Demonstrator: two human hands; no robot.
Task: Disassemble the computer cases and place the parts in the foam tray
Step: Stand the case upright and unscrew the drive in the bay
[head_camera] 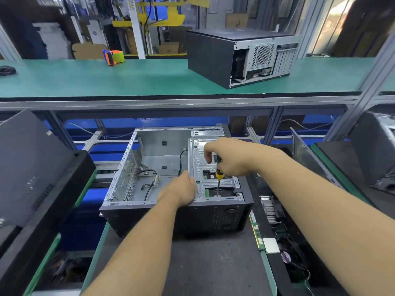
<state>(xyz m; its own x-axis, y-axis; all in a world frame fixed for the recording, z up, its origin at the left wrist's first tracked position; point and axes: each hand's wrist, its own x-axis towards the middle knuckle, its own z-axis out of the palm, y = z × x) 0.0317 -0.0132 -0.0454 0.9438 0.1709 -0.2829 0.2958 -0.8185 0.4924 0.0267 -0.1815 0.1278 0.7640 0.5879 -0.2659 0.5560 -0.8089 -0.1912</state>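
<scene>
Workbench: case (pixel 149 167) under right hand (pixel 230 159)

Orange and green tape dispenser (pixel 113 57) near the back edge of the green shelf (pixel 106 80); black cable (pixel 7 70) at its left edge.

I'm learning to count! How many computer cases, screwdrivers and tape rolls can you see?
Cases: 2, an open case under the hands and a closed case on the shelf
Screwdrivers: 1, the screwdriver in the right hand
Tape rolls: 1, the tape
Total: 4
</scene>
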